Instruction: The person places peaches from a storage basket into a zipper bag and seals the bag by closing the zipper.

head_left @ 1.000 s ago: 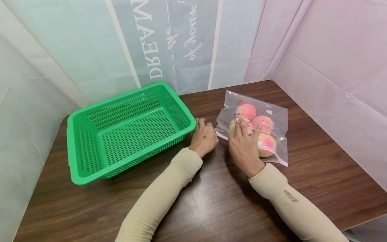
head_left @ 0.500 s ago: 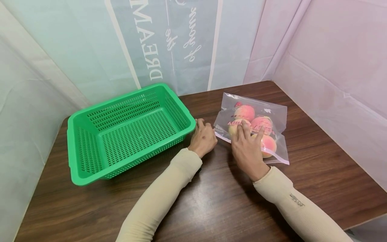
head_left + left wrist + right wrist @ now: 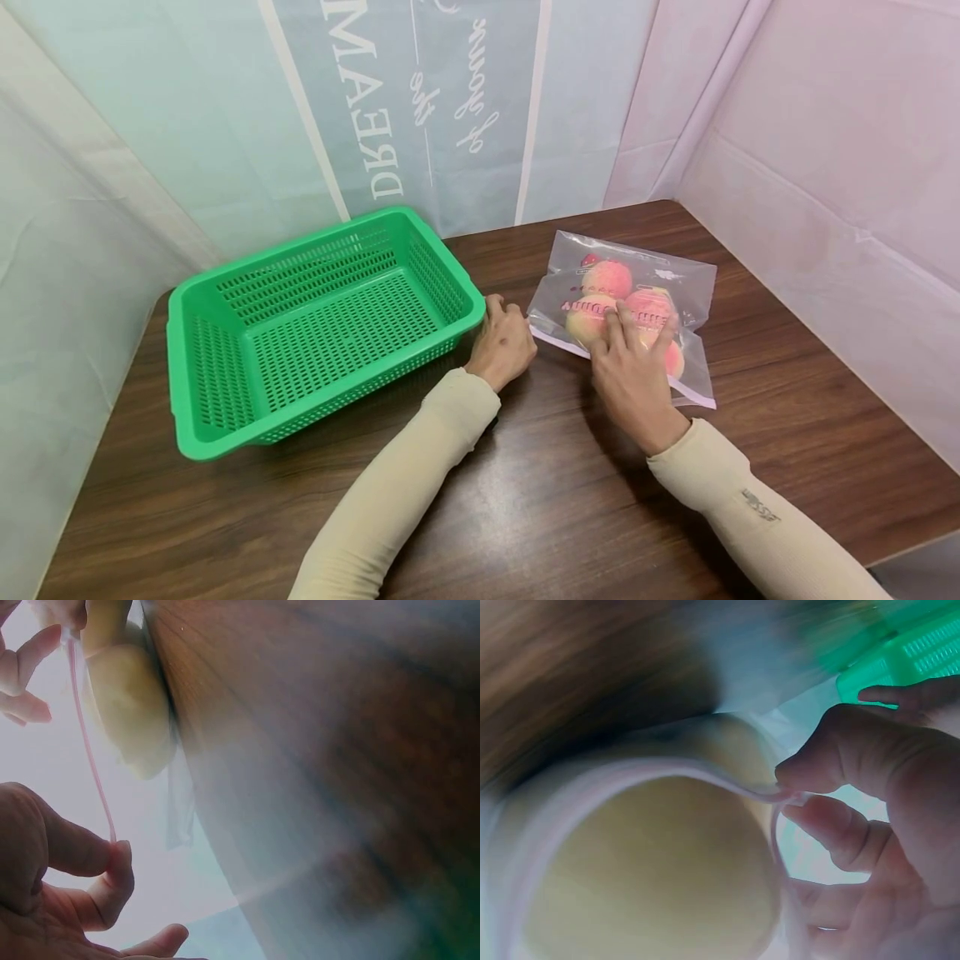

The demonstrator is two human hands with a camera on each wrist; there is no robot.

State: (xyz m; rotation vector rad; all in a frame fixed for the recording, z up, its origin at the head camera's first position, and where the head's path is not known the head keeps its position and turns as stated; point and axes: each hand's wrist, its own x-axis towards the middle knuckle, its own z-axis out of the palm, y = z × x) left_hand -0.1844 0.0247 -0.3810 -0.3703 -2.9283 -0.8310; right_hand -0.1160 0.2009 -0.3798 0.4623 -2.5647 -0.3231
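Observation:
A clear zip bag with red print and a pink seal strip lies on the right of the table, several peaches inside it. My left hand is at the bag's left corner; in the left wrist view its thumb and finger pinch the end of the strip. My right hand is farther right along the near edge, overlapping the peaches in the head view. Thumb and fingertip pinch the strip in the right wrist view, with a small pale piece between them and a peach close by.
A green plastic basket with slotted walls stands on the left of the dark wooden table, its right end beside my left hand. Printed cloth hangs behind the table, and pale sheets hang at both sides.
My right hand has slid to the right along the bag's near edge. The bag has shifted slightly left and toward me at its left corner. My left hand has barely moved.

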